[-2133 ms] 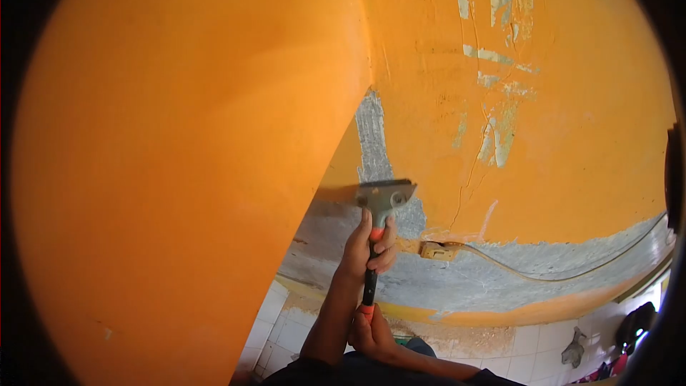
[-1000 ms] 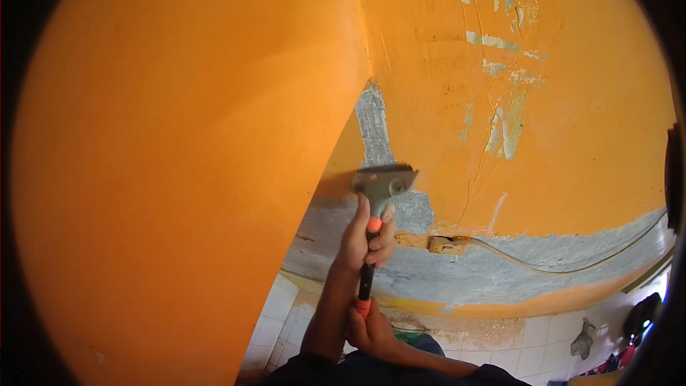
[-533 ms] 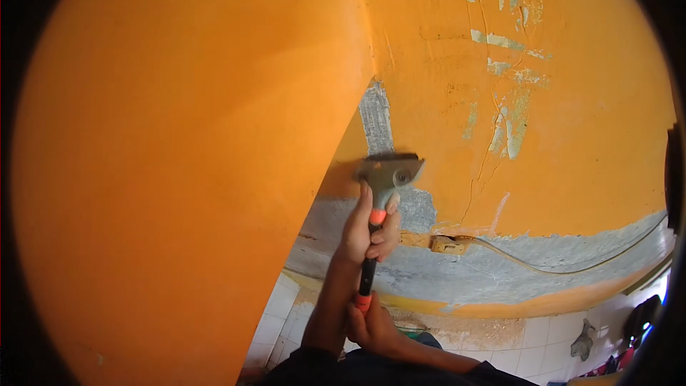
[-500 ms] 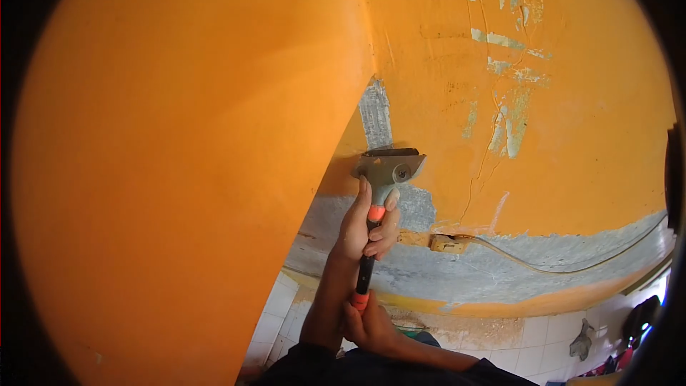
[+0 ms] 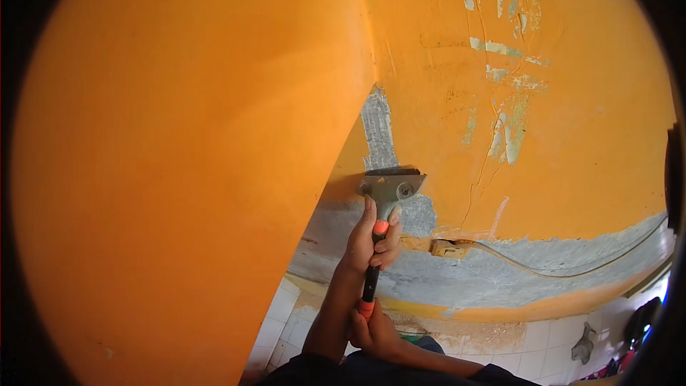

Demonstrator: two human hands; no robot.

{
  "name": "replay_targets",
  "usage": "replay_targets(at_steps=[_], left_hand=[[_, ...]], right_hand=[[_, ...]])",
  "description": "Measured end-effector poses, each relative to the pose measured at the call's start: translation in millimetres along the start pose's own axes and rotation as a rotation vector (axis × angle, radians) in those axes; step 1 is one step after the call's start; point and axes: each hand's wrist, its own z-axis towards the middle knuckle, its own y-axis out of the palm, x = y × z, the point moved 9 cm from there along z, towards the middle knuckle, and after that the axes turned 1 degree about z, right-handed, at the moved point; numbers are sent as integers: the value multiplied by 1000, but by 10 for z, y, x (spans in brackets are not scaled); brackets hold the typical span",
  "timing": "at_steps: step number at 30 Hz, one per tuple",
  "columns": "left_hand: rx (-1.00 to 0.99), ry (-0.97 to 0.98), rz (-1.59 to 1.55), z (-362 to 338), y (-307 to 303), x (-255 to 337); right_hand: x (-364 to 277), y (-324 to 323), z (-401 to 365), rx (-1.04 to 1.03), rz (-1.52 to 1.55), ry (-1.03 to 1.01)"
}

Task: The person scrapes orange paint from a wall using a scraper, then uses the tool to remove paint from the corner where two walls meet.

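A wide scraper (image 5: 391, 184) with a metal blade lies against the orange wall (image 5: 586, 121), at the lower end of a bare grey strip (image 5: 379, 129). My left hand (image 5: 371, 243) is wrapped round the upper part of its black and red handle, just under the head, with the thumb reaching up to the metal. Lower down, my right hand (image 5: 375, 332) is closed round the red end of the handle. Right of the blade is a grey patch (image 5: 419, 214) without paint.
A large orange surface (image 5: 171, 171) fills the left side, its slanted edge close to my left arm. A yellowish box (image 5: 449, 249) with a cable (image 5: 529, 269) is on the wall at right. Peeled patches and cracks mark the upper wall. White tiles (image 5: 532, 343) show below.
The scraper and both hands have moved down the wall. The bare grey strip above the blade reaches lower. The view has shifted slightly.
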Motion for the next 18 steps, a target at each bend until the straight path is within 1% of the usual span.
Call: replay_targets(at_steps=[2, 4, 5, 7, 9, 10, 11, 13, 15, 16, 17, 18], left_hand=[[-16, 8, -24, 44, 92, 101], [-13, 2, -37, 42, 125, 159], [-18, 3, -41, 52, 139, 178], [-21, 29, -37, 30, 43, 91], [-85, 17, -102, 11, 74, -15], [-21, 34, -26, 23, 54, 43], [-21, 35, -34, 58, 127, 138], [-22, 27, -33, 90, 217, 269], [-50, 17, -57, 92, 124, 159], [-24, 9, -45, 57, 57, 51], [5, 7, -37, 20, 12, -21], [-17, 6, -8, 15, 55, -25]], right_hand=[[-46, 10, 31, -17, 15, 33], [-282, -22, 48, 41, -33, -95], [-255, -33, 29, 40, -38, -97], [-51, -22, 17, 21, -29, -5], [32, -35, 30, 22, -55, -21], [47, -40, 25, 31, -82, -32], [-64, -53, 35, 31, -87, -26], [-354, -69, 61, 32, 1, -54], [-221, -90, 32, 30, 6, -19], [-106, -79, 9, 26, 12, 21], [-16, -57, -8, 21, 12, 21], [9, -75, -8, 55, -44, -48]])
